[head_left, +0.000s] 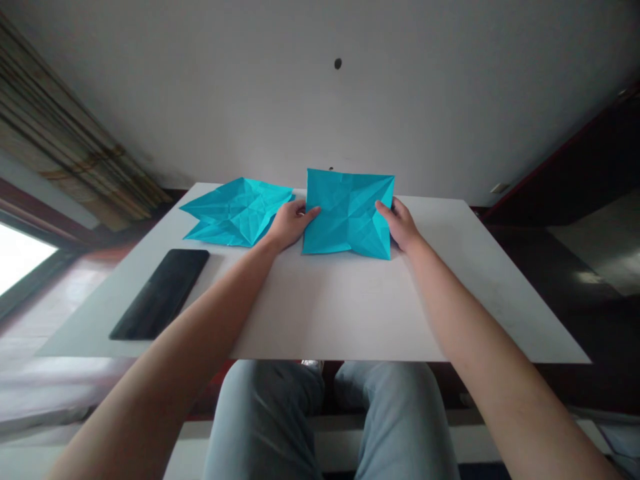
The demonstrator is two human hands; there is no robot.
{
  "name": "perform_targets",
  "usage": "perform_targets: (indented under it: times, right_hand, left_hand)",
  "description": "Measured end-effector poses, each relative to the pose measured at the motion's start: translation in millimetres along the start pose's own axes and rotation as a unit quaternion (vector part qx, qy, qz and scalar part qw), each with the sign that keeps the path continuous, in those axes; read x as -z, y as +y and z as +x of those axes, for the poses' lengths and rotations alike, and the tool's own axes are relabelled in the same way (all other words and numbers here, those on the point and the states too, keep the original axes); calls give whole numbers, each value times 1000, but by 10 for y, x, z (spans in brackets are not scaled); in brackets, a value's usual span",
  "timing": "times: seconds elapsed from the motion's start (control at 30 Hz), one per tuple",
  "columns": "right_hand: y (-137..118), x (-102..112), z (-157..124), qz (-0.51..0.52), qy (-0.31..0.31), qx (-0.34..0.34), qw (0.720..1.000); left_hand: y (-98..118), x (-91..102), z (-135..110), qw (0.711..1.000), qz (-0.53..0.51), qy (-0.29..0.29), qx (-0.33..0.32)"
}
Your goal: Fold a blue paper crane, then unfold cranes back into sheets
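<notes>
A creased sheet of turquoise paper [347, 217] is held up over the white table, its face tilted toward me. My left hand [291, 223] grips its left edge, thumb in front and fingers behind. At the right edge, my right hand [401, 223] pinches it the same way. Fold lines meet near the middle of this sheet. Just left of my left hand, a second creased turquoise sheet [235, 212] lies on the table, with pointed corners and a notch on its left side.
A dark flat phone-like slab [161, 295] lies at the left of the white table [350, 320]. Behind the table rises a pale wall [240, 87]. A patterned curtain [75, 133] hangs at the left. My knees are below the table's near edge.
</notes>
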State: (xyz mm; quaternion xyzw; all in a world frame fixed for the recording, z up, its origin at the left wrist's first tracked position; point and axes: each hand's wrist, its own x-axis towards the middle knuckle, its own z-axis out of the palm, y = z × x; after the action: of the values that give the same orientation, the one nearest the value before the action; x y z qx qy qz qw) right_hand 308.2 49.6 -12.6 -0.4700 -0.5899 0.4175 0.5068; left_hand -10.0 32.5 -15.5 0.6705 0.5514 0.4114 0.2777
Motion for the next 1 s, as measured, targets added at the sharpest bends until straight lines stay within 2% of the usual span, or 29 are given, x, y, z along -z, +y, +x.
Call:
perform_targets:
  times: [0.13,0.23,0.33,0.53,0.8,1.0]
  right_hand:
    - [-3,24,-22,-7,-68,-54,996]
    - [28,126,-28,-18,-93,-60,994]
    - [50,221,-42,-24,-69,-37,997]
    - [28,268,-42,-15,-88,-30,996]
    - [-18,286,-53,55,-49,-60,995]
    - [4,266,-7,95,-22,-54,994]
  left_hand:
    - [-27,-3,30,1000,4,27,9]
    - [-31,14,41,999,10,46,2]
    - [-23,22,42,998,17,58,-1]
    - [-24,6,29,999,-16,28,-22]
    - [-47,30,46,999,-49,8,-15]
    - [-52,13,39,983,-165,-53,-64]
